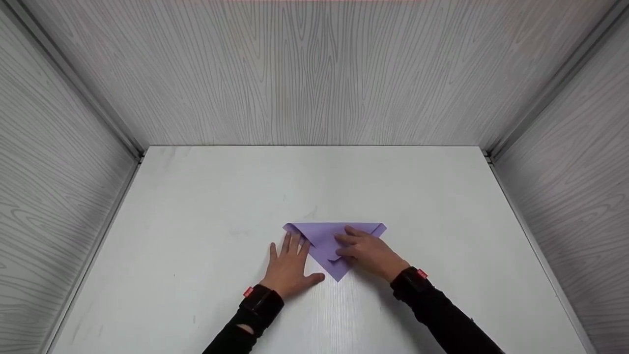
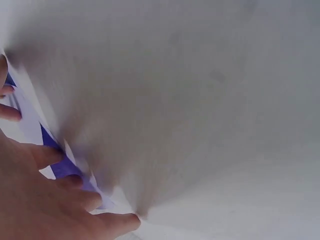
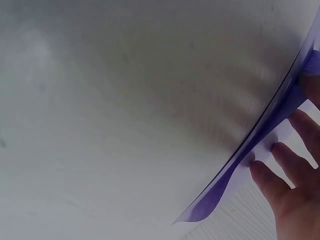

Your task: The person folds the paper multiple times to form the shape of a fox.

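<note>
The left hand (image 1: 287, 275), fingers straight and spread apart, touches the left edge of one folded purple paper (image 1: 319, 233), while the right hand (image 1: 371, 253), its fingers extended and slightly apart, rests on the right side and hides part of it. The paper lies on one white table (image 1: 221, 196), point toward the person, its underlayers hard to make out. Beyond are two black wristbands (image 1: 262, 305), two dark sleeves (image 1: 449, 319) cut off by the head view's lower edge, and three wood-grained panels (image 1: 314, 73).
</note>
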### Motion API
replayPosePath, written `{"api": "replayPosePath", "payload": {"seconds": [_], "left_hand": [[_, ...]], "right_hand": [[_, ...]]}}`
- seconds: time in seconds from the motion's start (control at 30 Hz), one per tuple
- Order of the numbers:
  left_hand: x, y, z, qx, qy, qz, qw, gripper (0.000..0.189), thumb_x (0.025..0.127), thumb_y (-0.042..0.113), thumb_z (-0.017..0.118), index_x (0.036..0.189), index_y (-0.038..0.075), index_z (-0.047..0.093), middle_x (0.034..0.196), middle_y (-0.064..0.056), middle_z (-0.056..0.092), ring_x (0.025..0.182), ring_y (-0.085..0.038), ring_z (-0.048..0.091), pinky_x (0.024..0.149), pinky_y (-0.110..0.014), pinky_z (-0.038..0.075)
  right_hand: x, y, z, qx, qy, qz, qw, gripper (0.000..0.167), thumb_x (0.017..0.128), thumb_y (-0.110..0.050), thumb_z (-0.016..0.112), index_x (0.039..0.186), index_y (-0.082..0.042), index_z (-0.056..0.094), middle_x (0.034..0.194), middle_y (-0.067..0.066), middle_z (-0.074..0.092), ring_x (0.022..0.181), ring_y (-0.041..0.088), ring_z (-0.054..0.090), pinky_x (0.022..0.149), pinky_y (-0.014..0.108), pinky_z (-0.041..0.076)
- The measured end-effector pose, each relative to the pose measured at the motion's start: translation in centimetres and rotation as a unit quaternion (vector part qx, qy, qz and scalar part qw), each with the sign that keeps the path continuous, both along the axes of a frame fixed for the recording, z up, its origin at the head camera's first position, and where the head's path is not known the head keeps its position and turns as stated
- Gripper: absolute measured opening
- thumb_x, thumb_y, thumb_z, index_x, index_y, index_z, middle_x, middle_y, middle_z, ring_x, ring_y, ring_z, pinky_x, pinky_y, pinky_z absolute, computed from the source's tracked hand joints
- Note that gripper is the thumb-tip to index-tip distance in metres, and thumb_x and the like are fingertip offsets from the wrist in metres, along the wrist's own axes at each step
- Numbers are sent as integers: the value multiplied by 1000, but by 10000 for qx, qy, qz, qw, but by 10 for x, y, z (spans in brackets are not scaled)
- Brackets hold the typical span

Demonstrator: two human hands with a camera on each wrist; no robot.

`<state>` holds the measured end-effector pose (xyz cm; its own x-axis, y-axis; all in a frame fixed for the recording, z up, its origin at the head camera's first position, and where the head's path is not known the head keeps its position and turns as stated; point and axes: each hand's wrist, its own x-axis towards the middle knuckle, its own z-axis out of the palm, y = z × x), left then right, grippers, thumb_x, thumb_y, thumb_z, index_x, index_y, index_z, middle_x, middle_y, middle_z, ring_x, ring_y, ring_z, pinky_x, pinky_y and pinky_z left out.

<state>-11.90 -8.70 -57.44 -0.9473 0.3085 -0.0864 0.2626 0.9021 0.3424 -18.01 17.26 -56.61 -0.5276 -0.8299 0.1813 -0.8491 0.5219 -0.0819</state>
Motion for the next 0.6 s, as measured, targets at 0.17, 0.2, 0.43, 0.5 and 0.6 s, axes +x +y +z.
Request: {"api": "replayPosePath", "payload": {"seconds": [0.17,0.2,0.43,0.5,0.6], "left_hand": [[5,2,0,-132,52,-216,9997,95,89,66,67,157,4,43,165,-24,30,154,-47,20,113,-75,20],[5,2,0,-134,92,-215,9996,94,89,66,66,156,4,44,164,-24,31,153,-47,20,113,-75,20],[2,-1,-5,-160,94,9,9998,93,89,70,64,157,9,45,165,-22,30,155,-48,12,115,-74,17],[1,-2,-6,-124,88,43,9999,94,88,70,65,157,10,45,165,-22,30,155,-48,11,116,-74,16],[-2,-2,-6,-102,85,44,9999,96,87,71,65,158,10,44,166,-22,29,155,-48,10,116,-73,17]], "right_hand": [[0,2,-1,4,60,33,10000,30,88,-9,81,117,-16,81,138,11,66,133,40,56,106,44,49],[1,2,-1,22,58,36,10000,30,88,-8,80,118,-16,81,138,11,66,134,40,56,106,44,49],[6,3,-2,89,-76,51,9999,31,91,-9,77,121,-17,79,141,10,65,136,39,54,104,44,50],[7,3,0,110,-106,39,9999,31,92,-9,76,122,-18,79,141,10,64,137,38,54,104,43,50],[8,4,1,121,-175,11,9998,31,93,-9,76,122,-18,79,142,10,63,138,38,53,105,44,50]]}}
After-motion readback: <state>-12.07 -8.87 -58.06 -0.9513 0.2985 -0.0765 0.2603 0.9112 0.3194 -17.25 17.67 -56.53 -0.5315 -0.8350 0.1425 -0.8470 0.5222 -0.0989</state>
